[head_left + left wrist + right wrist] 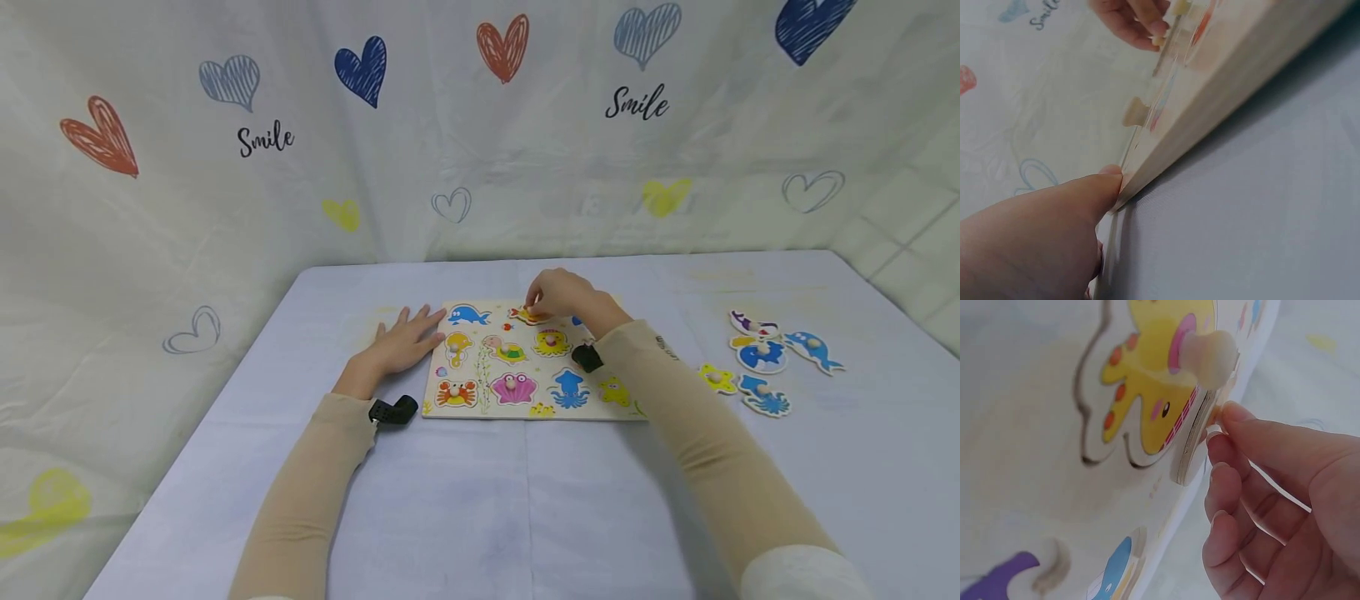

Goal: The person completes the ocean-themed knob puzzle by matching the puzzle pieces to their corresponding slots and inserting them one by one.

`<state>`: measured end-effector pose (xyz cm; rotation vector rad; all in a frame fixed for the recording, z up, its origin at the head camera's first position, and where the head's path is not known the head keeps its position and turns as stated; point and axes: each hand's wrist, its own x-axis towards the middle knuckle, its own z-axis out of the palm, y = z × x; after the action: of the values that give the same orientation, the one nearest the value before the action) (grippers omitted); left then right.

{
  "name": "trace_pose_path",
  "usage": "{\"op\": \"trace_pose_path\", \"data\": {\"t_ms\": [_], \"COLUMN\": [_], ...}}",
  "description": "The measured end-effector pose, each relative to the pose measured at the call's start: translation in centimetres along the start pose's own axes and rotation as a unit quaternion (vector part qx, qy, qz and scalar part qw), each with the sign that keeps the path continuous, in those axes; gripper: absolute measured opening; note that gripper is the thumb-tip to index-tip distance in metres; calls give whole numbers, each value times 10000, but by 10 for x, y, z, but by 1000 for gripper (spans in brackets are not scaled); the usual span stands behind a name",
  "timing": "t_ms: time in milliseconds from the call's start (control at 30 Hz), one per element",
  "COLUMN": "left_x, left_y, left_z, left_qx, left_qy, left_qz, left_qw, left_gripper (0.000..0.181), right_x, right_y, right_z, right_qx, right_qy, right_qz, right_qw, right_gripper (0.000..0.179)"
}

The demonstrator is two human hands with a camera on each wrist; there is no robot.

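A pale wooden peg puzzle board with sea-animal pictures lies on the table. My right hand is at its far edge, with thumb and forefinger pinching the knob of a yellow-and-red fish piece. In the right wrist view, the edge of that piece stands tilted beside the knobbed yellow octopus piece. My left hand lies spread at the board's left edge. Its thumb touches the board's side in the left wrist view. Knobbed crab, turtle and clam pieces sit in the board.
Several loose pieces lie right of the board: a yellow starfish, a blue whale, a round blue piece, a purple one and a blue tentacled one. A white curtain with hearts hangs behind the table.
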<state>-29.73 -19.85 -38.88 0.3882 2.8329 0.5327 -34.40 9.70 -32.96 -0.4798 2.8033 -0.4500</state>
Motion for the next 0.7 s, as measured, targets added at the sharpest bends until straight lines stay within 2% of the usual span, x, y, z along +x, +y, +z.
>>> {"op": "trace_pose_path", "data": {"t_ms": [467, 700], "left_x": [3, 1], "left_y": [-3, -2], "left_z": [1, 0], "left_qx": [-6, -26], "left_qy": [42, 22], "left_qz": [72, 76], "left_qw": [10000, 10000], "left_gripper": [64, 63], "right_x": [6, 1], "right_y": [3, 1], "right_z": [5, -2], "right_qx": [1, -1], "right_qy": [12, -19], "right_qz": [-9, -28], "right_qw": [10000, 10000], "right_gripper": [18, 24]}}
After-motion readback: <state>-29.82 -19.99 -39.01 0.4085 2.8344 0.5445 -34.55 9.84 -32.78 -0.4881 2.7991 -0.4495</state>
